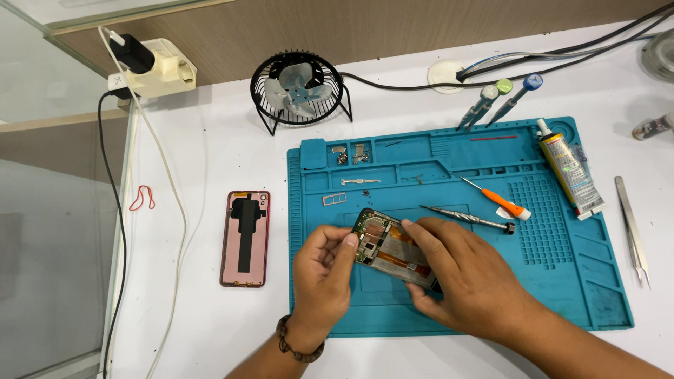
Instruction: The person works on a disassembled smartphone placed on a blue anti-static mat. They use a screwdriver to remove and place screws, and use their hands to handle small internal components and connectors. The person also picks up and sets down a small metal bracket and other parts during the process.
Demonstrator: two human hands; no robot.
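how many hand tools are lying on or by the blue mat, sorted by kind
Screwdrivers on the mat: 2, orange-handled and metal
Screwdrivers leaning on the mat's top edge: 3
Tweezers beside the mat: 1
Total: 6

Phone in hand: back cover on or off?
Off. The phone held by the left hand and right hand shows bare board and flex cables; the pink back cover lies apart, left of the mat.

Bright, even overhead light; sharp picture

The white table (210, 323) reads clean, nearly overexposed; soft short shadows sit under the fan (300, 88) and both hands; faint sheen on the blue mat (562, 295); edges bend slightly; focus holds throughout.
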